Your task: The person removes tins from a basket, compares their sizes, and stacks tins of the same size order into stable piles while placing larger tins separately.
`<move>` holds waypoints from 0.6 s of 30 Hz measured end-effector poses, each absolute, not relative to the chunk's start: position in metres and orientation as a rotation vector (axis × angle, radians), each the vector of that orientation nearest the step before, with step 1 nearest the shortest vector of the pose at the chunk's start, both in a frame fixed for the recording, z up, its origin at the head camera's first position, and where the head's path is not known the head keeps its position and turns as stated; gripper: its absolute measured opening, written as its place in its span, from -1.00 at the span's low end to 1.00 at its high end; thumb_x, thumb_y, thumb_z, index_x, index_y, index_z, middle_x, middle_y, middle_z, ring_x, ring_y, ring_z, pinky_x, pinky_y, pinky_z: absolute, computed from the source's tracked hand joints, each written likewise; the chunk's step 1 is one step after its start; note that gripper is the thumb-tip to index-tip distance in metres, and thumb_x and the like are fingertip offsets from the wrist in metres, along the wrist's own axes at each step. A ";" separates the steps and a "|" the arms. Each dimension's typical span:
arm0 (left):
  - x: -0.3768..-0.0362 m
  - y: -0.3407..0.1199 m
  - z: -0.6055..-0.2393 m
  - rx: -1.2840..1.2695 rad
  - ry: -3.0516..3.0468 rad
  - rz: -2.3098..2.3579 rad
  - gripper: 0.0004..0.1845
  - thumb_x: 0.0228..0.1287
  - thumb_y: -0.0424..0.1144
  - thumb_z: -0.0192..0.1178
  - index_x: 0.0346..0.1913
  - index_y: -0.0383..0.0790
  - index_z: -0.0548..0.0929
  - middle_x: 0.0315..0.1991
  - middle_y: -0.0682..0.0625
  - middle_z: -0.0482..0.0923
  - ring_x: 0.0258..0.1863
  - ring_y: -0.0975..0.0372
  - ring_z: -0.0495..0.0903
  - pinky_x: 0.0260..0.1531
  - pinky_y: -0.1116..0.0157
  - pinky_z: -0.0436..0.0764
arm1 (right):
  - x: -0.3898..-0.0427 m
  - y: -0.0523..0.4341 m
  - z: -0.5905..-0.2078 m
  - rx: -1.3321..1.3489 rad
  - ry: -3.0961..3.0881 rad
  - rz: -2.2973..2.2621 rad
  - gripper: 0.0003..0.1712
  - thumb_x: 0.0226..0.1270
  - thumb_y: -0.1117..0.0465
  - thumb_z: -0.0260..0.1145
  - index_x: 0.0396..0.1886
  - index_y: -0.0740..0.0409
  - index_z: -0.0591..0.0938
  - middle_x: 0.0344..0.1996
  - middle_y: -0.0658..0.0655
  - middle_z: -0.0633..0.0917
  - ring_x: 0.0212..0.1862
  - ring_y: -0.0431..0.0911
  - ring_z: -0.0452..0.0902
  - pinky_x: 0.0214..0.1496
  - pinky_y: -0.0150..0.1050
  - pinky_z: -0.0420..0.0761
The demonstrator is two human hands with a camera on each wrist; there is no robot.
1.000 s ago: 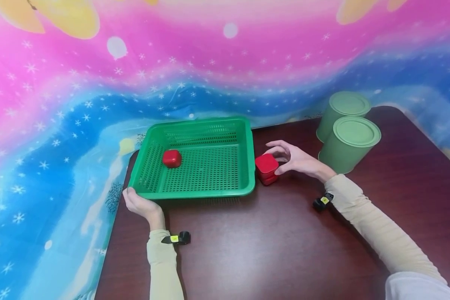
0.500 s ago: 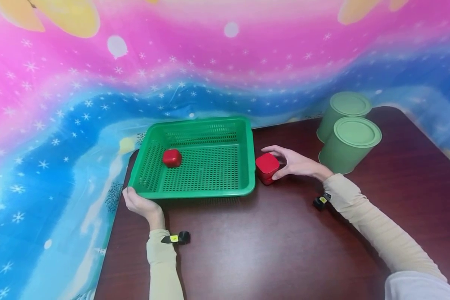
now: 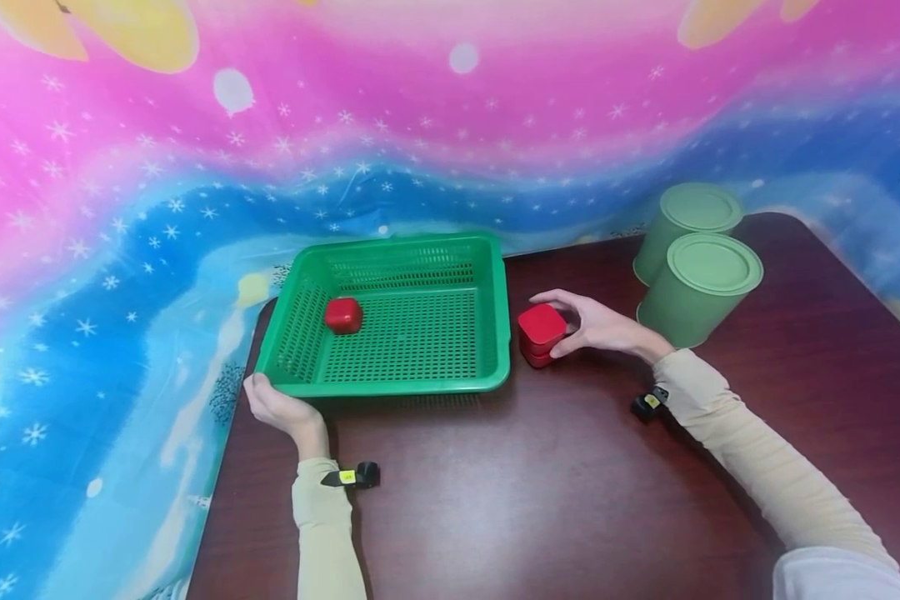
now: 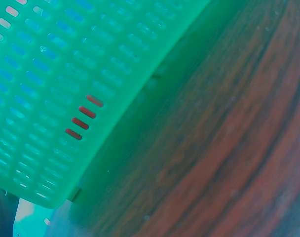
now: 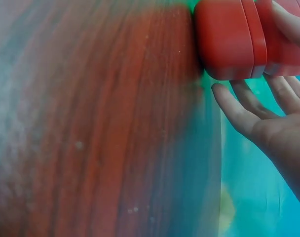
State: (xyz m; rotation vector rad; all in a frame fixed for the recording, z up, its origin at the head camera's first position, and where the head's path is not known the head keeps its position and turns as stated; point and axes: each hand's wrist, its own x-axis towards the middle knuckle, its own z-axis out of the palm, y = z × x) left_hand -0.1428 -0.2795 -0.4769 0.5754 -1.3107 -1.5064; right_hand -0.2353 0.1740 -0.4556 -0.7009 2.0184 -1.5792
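Note:
My left hand (image 3: 281,410) grips the near left corner of a green plastic basket (image 3: 390,389) with slotted walls. One small red box (image 3: 343,317) lies inside the basket, toward its left. Just right of the basket, two red square boxes with rounded corners stand stacked on the table. My right hand (image 3: 596,323) holds the upper red box (image 3: 542,323), thumb at the near side and fingers at the far side. In the right wrist view, the lower red box (image 5: 226,39) shows its lid seam and rests on the table. The left wrist view shows the basket's wall (image 4: 56,98), with the hand hardly visible.
Two pale green lidded canisters, a near one (image 3: 701,292) and a far one (image 3: 660,229), stand behind my right hand. The dark wood table (image 3: 495,500) meets a colourful patterned cloth (image 3: 390,125) at the back and left.
My right fingers have drawn in around the upper red box. The stacked boxes have shifted slightly right, leaving a small gap from the basket. My left hand and the basket stay put.

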 end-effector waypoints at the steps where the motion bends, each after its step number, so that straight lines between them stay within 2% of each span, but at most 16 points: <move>1: -0.143 -0.280 -0.477 0.574 -1.310 -1.509 -0.69 0.51 -0.24 -0.10 -0.48 -0.18 0.40 -0.52 0.06 0.25 -0.45 0.24 0.22 -0.18 0.30 0.25 | -0.235 0.174 -0.456 -0.700 2.015 -1.580 0.05 0.06 0.47 0.57 0.53 0.28 0.25 0.27 0.33 0.51 0.13 0.10 0.59 0.03 -0.12 0.70; 11: -0.142 -0.280 -0.474 0.573 -1.309 -1.503 -0.68 0.53 -0.23 -0.09 -0.48 -0.15 0.39 -0.52 0.07 0.22 -0.46 0.24 0.20 -0.17 0.30 0.25 | -0.235 0.168 -0.456 -0.800 2.131 -1.418 0.07 0.00 0.43 0.61 0.52 0.18 0.28 0.22 0.23 0.54 0.21 0.15 0.50 0.12 -0.04 0.63; 18: -0.142 -0.280 -0.477 0.583 -1.320 -1.507 -0.67 0.52 -0.22 -0.09 -0.48 -0.21 0.38 -0.53 0.06 0.23 -0.46 0.24 0.21 -0.18 0.30 0.26 | -0.234 0.172 -0.457 -0.786 2.221 -1.367 0.09 -0.05 0.38 0.66 0.51 0.11 0.32 0.20 0.18 0.56 0.20 0.12 0.50 0.10 -0.01 0.64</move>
